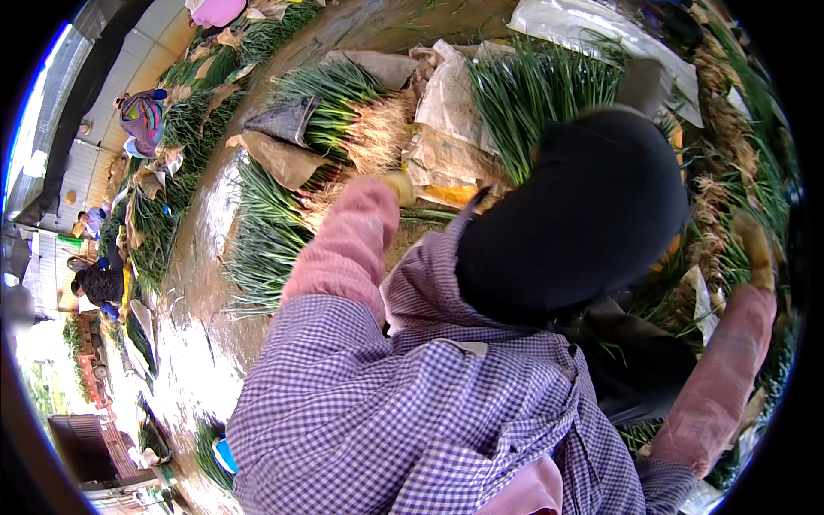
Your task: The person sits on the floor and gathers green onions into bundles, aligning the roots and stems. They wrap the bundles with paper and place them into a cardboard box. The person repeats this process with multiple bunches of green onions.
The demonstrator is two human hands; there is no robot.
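My left hand (398, 188), in a yellowish glove, is beside the pale roots of scallion bundles (318, 202); my arm and its fingers' angle hide what it holds, if anything. Above lies another bundle (378, 133) with green leaves, reddish stems and tan roots. My right hand (750, 240), gloved in dull yellow, reaches into scallions (712, 206) along the right side; its fingers are indistinct. A rounded black cloth shape (571, 210) blocks much between my arms. Beyond it is a large sheaf of green leaves (541, 107).
Crumpled sacks (442, 103) lie around the bundles, with a white plastic sheet (601, 34) at the top. A wet concrete floor (193, 283) runs along the left. Beyond it, several people (142, 120) are among long rows of scallions (206, 77).
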